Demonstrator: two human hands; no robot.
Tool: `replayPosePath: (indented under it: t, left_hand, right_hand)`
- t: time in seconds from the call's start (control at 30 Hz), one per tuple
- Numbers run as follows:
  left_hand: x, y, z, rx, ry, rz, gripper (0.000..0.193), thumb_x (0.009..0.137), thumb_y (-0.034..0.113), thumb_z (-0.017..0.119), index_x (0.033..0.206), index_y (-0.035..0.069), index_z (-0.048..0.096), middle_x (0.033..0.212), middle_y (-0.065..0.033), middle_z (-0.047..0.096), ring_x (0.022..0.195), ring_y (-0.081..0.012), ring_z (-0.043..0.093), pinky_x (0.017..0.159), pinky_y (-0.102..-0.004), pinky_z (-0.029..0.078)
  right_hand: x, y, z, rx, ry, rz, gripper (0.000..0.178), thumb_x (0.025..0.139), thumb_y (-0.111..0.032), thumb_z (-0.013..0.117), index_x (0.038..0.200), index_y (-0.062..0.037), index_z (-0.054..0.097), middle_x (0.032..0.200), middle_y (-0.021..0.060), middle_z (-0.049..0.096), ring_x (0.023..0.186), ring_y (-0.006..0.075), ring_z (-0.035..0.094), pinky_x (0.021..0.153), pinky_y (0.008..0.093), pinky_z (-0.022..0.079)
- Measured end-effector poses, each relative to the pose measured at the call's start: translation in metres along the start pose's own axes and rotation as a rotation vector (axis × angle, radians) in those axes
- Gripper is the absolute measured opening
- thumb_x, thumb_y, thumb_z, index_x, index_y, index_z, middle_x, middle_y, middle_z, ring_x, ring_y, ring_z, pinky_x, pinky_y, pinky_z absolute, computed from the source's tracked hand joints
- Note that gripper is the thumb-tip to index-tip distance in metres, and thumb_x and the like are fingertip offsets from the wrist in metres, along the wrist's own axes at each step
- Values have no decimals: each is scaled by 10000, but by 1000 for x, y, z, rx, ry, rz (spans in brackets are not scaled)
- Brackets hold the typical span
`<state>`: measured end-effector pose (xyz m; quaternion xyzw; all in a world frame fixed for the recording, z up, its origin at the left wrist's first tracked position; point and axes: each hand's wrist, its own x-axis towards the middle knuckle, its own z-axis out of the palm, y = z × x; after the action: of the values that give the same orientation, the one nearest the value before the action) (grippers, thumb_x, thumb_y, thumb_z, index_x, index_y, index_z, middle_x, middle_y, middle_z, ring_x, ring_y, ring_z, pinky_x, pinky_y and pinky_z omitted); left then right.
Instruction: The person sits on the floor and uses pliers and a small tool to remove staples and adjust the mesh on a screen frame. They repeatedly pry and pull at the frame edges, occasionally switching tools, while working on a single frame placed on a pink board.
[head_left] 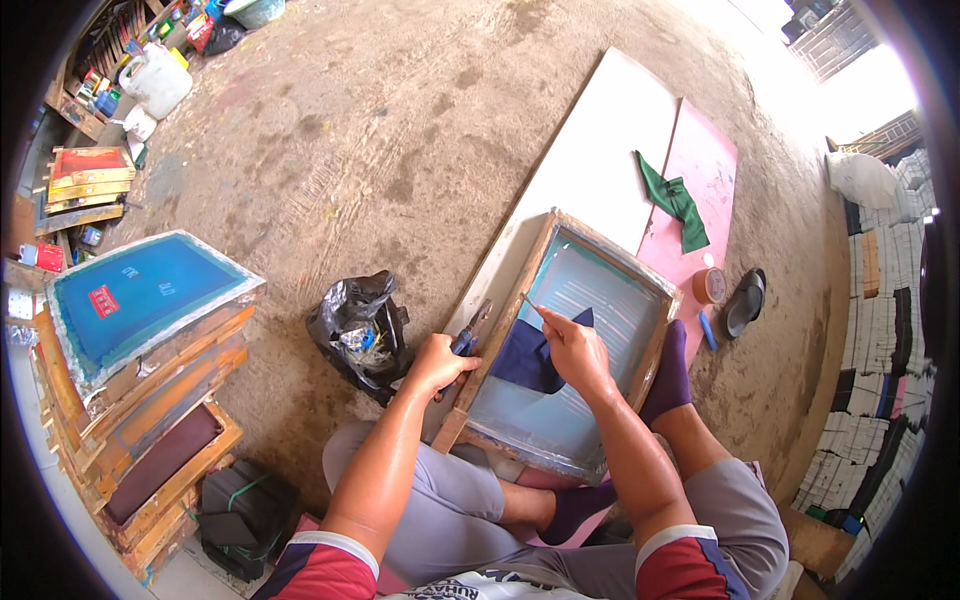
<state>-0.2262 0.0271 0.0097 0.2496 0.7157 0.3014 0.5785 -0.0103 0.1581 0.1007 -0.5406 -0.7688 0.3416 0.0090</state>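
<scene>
In front of me lies a wooden-framed printing screen, tilted on the boards, with pale streaks across its blue-grey mesh. My left hand is closed at the frame's left edge around what look like pliers with dark handles and a metal head. Over the mesh, my right hand is closed on a thin stick-like piece that reaches to the left rail; its exact kind is too small to tell. A navy cloth lies on the mesh under the right hand, partly covered by it.
White and pink boards stretch ahead, with a green cloth on them. At right sit a brown tub and a sandal. A black plastic bag stands left; stacked screens rise farther left.
</scene>
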Motion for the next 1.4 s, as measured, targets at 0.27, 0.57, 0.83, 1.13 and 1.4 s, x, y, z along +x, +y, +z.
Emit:
replayPosePath:
  t: [0.27, 0.57, 0.83, 1.13, 1.4]
  left_hand:
    - [-1, 2, 1, 32, 2, -2, 245, 787, 169, 870, 903, -14, 756, 678, -105, 723, 599, -186, 714, 583, -350, 547]
    - [0, 3, 3, -28, -1, -23, 247, 789, 137, 879, 913, -28, 742, 686, -88, 715, 582, -174, 701, 553, -342, 536]
    - [-3, 10, 1, -32, -4, -36, 223, 797, 120, 876, 903, -17, 735, 677, -76, 703, 561, -152, 672, 536, -325, 524]
    - [-5, 11, 1, -90, -15, -33, 214, 804, 99, 871, 912, -23, 732, 700, -66, 705, 561, -143, 658, 537, -314, 519]
    - [-6, 12, 0, -93, -27, -51, 204, 800, 106, 871, 904, 3, 729, 719, -62, 706, 584, -138, 656, 547, -308, 504]
  right_hand:
    - [2, 0, -1, -50, -10, -26, 351, 1013, -231, 596, 1346, -221, 704, 1093, 220, 746, 1011, 408, 720, 887, 495, 562]
    - [11, 21, 24, 164, -1, -14, 396, 1031, -239, 585, 1416, -176, 650, 1178, 254, 717, 1049, 471, 704, 917, 479, 559]
    - [22, 40, 22, 464, -202, 198, 400, 1048, -207, 608, 1445, -161, 628, 1133, 201, 761, 927, 290, 754, 831, 393, 565]
    - [26, 57, 27, 538, -238, 114, 418, 1072, -239, 600, 1466, -100, 607, 927, 79, 753, 787, 195, 680, 751, 378, 565]
    - [28, 59, 28, 85, 78, -342, 391, 1091, -256, 579, 1450, -111, 632, 751, 7, 631, 641, 107, 567, 595, 288, 486]
